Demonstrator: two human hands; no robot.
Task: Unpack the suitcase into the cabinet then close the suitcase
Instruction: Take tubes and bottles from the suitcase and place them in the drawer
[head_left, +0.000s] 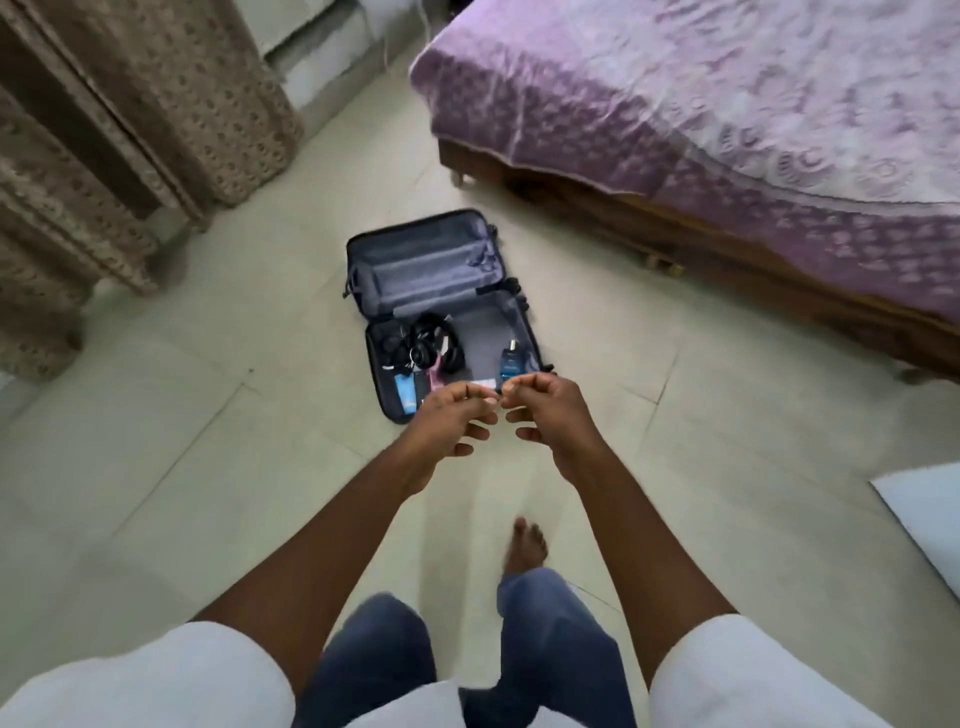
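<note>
The small dark hard-shell suitcase with grey fabric lining is lying fully open on the pale tiled floor, between the bed with the lilac patterned cover and the brown patterned curtains. Its far half is showing only lining; the near half is holding what remains to unpack: black over-ear headphones, a dark blue bottle with a silver cap, a light blue flat packet and a pink item too small to identify. No cabinet is appearing in view.

The person is standing over the case, arms extended forward and down. The left hand and right hand are hovering side by side above the near edge, fingers loosely curled, clasping nothing and touching nothing. This posture is suggesting a reach for the next item.

Judgement: unpacking is partly complete; closing is not yet due. The loose bottle and headphones are needing separate, secure grips.
</note>
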